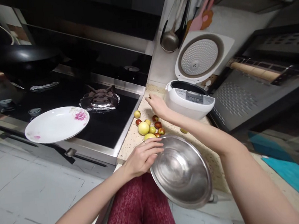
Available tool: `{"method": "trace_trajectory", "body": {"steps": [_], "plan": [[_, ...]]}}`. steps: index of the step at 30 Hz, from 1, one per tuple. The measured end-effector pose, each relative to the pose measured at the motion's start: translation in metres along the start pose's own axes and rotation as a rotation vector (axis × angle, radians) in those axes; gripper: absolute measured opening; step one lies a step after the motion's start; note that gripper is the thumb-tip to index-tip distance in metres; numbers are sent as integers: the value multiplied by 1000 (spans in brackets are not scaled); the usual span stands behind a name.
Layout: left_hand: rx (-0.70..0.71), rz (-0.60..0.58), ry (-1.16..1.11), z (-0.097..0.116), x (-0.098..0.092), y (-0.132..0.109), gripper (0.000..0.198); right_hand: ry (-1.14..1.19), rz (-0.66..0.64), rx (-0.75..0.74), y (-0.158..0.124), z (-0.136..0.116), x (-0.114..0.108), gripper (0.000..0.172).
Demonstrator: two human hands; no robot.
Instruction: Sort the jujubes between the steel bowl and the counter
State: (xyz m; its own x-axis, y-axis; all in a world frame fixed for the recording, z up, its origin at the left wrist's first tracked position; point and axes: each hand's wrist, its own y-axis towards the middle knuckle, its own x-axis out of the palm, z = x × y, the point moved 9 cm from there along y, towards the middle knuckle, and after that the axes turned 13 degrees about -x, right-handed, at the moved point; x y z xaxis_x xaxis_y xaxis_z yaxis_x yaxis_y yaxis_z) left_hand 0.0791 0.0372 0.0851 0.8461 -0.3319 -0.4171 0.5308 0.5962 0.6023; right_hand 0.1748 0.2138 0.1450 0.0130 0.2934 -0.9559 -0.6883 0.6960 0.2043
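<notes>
- Maroon trousers [138, 213] show just left of the steel bowl [181, 172], which sits tilted at the counter's edge, its shiny inside facing up.
- Left hand [143, 155]: at the bowl's left rim, fingers stretched and slightly bent over it; whether they grip the rim, I cannot tell.
- Green fruit [143, 128] and red-brown fruit [158, 125] lie loose on the speckled counter [130, 142], just beyond the bowl; its rim and the left hand partly hide the nearest ones.
- Right hand [156, 105]: past the fruit from the bowl, fingers curled in; whether anything is pinched there, I cannot tell.
- White rice cooker [191, 104], beyond the bowl, lid up. Its panel markings and the small emblem inside the lid are too blurred to read. The right forearm crosses in front of its lower part.
- White plate [54, 125] with pink flowers, left of the bowl, jutting over the stove's front edge.
- Gas burner [100, 97], farther off to the bowl's left.
- Black wok [18, 58], farthest left of the bowl.
- Metal ladle [170, 41], hanging on the wall well beyond the bowl.
</notes>
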Motion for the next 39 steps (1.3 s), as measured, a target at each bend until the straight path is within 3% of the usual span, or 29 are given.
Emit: {"method": "trace_trajectory", "body": {"steps": [2, 6, 9, 11, 18, 29, 35, 39], "plan": [[-10, 15, 1, -2, 0, -1, 48, 52, 116, 69, -23, -2, -20, 34], [-40, 77, 22, -5, -3, -3, 49, 350, 381, -90, -101, -31, -55, 33], [-35, 104, 40, -4, -4, -4, 51, 502, 449, -129, -148, -48, -61, 32], [-24, 120, 53, -3, -5, -5, 53, 555, 423, -168, -163, -60, -57, 33], [-10, 166, 113, -1, -5, -10, 60, 620, 188, -376, -168, -89, -24, 26], [30, 123, 113, -1, -3, -13, 68, 676, 131, -422, -174, -85, -7, 38], [48, 92, 133, 3, -4, -17, 65, 790, 309, -382, -175, -68, -16, 28], [54, 86, 168, 1, -5, -19, 64, 764, 530, -195, -186, -26, -27, 22]]}}
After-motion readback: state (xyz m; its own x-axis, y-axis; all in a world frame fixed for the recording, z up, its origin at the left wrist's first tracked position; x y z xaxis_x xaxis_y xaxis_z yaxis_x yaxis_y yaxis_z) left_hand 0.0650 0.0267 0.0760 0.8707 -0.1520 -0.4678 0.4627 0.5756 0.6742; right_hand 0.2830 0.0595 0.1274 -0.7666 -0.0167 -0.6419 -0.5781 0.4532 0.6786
